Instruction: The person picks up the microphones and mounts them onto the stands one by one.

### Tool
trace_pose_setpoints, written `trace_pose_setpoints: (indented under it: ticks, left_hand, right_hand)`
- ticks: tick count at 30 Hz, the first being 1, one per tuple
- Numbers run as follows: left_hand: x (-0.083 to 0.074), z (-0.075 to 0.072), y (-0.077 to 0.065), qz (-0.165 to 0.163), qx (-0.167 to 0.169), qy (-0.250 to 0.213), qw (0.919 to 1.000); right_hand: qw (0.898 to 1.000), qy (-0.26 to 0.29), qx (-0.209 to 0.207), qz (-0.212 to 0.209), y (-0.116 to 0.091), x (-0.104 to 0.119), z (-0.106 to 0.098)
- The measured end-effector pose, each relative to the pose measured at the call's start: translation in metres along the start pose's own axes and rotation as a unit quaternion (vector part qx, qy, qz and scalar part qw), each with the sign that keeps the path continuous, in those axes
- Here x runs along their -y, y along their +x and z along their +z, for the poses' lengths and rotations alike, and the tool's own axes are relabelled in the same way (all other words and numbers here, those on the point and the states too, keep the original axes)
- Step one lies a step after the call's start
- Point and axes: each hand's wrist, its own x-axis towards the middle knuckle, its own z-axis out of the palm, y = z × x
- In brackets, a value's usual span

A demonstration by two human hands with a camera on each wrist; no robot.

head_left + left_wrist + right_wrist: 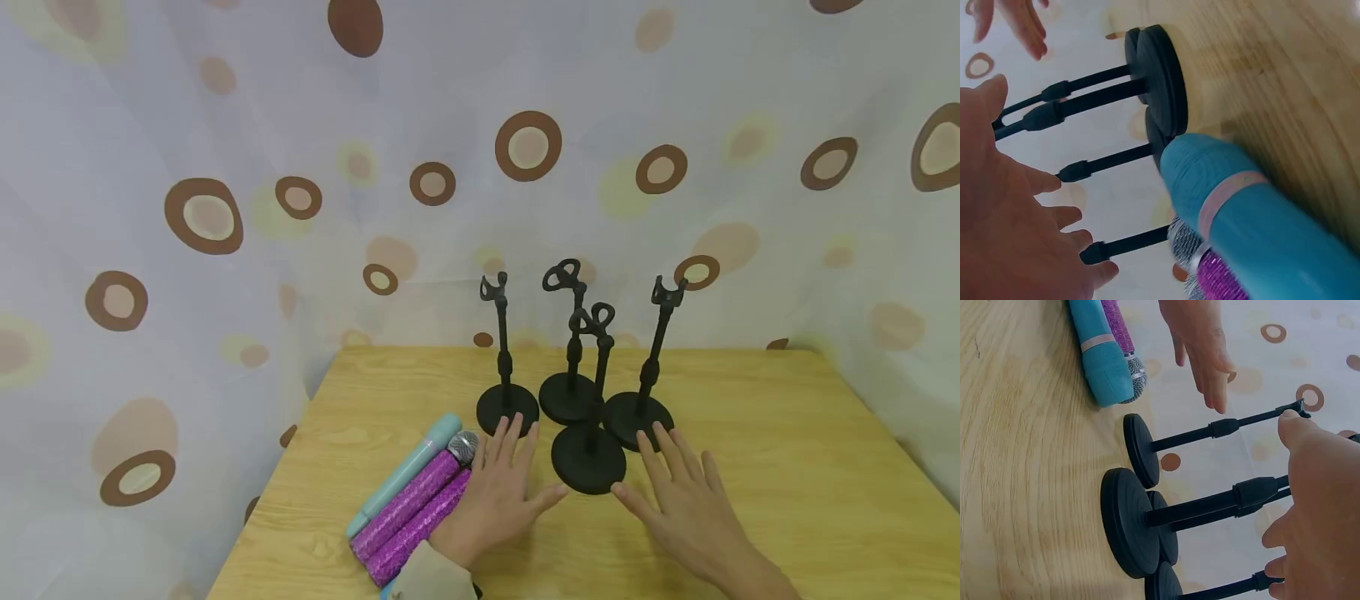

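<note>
Microphone stands (pixel 587 467), four and all black, stand upright in a cluster around the middle of the wooden table (pixel 795 467), toward its far edge. Left hand (pixel 493 500) and right hand (pixel 688 521) are both spread wide, holding nothing, close before the round bases; whether any fingertip touches one, I cannot tell. Toward the table's left edge, a teal microphone (pixel 403 475) and two glittery purple microphones (pixel 408 505) lie slanted side by side; a blue microphone (pixel 1102 362) lies alongside.
</note>
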Motion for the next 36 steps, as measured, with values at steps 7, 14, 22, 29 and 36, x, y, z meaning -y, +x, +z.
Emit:
trace_pose_setpoints:
  ticks: [7, 14, 22, 29, 36]
  left_hand:
    - [0.002, 0.016, 0.02, -0.009, 0.022, -0.065, 0.9976]
    - [-0.007, 0.024, 0.041, -0.018, 0.013, -0.112, 0.9935]
    - [-0.024, 0.021, 0.068, -0.024, -0.019, -0.173, 0.9844]
    - [-0.038, 0.018, 0.09, -0.013, -0.061, -0.19, 0.9798]
    - [-0.046, 0.023, 0.099, -0.018, -0.081, -0.203, 0.9757]
  right_hand:
    - [1.0, 0.026, -0.003, 0.001, 0.011, -0.004, 0.014]
    - [0.999, 0.027, -0.026, -0.037, 0.023, -0.008, 0.033]
    - [0.998, 0.022, -0.041, -0.047, 0.043, -0.009, 0.051]
    - [0.997, 0.059, -0.025, -0.042, 0.06, -0.013, 0.068]
    - [0.997, 0.066, -0.031, -0.035, 0.071, -0.027, 0.101]
